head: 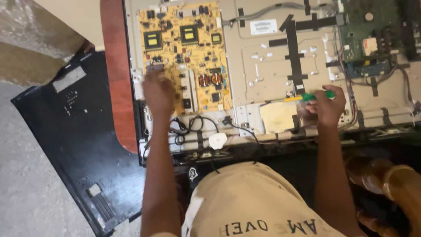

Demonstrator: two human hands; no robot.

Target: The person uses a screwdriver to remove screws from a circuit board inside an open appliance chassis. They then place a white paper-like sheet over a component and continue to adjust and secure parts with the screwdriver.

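Note:
An opened flat television (272,66) lies face down on a table, its metal back chassis bare. My left hand (158,93) rests on the lower left corner of the yellow power board (186,52), fingers blurred. My right hand (325,105) grips a screwdriver with a green and yellow handle (312,96), held roughly level over the chassis near a pale yellow patch (278,116). A green main board (372,39) sits at the upper right. Black cables and a white plug (217,140) lie along the near edge.
The television's black plastic back cover (74,145) lies on the grey floor at left. A reddish table edge (118,74) runs beside the set. Strips of black tape (294,48) cross the chassis. Brown rounded objects (386,180) sit at lower right.

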